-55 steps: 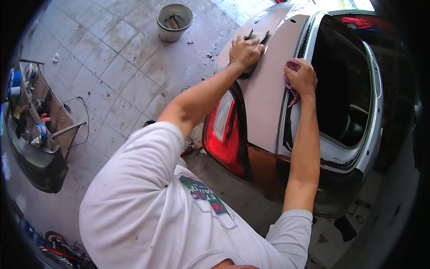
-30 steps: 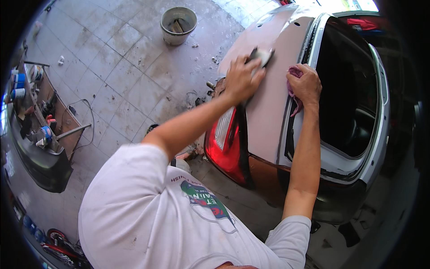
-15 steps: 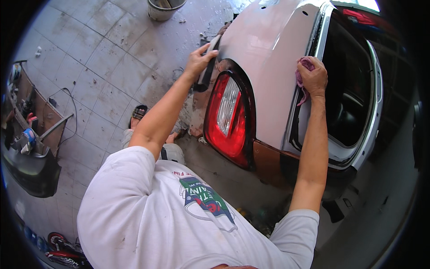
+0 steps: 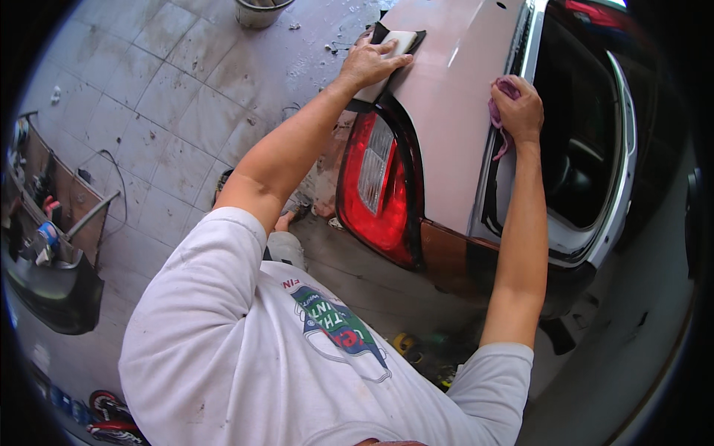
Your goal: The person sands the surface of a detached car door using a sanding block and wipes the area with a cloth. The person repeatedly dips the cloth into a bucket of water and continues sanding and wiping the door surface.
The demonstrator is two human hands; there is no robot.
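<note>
My left hand (image 4: pixel 370 63) grips a pale sanding block (image 4: pixel 400 41) with dark sandpaper (image 4: pixel 381 33) sticking out around its edges. The block lies against the pinkish-white rear panel (image 4: pixel 454 97) of a car, just above the red and clear tail light (image 4: pixel 379 178). In my right hand (image 4: pixel 518 111) is a bunched purple cloth (image 4: pixel 500 126), one end dangling. That hand rests by the edge of the rear window (image 4: pixel 576 149). Its fingertips are partly hidden by the cloth.
A bucket (image 4: pixel 260 13) stands on the tiled floor (image 4: pixel 156 97) beyond my left arm. At the far left lies a dark bumper (image 4: pixel 63 293) with tools and tape on it. Part of a red motorbike or bike (image 4: pixel 111 424) shows at lower left.
My left hand has moved up and right with the sanding block, from beside the panel's edge onto its surface, and the block has turned flatter. My right hand stays nearly in place.
</note>
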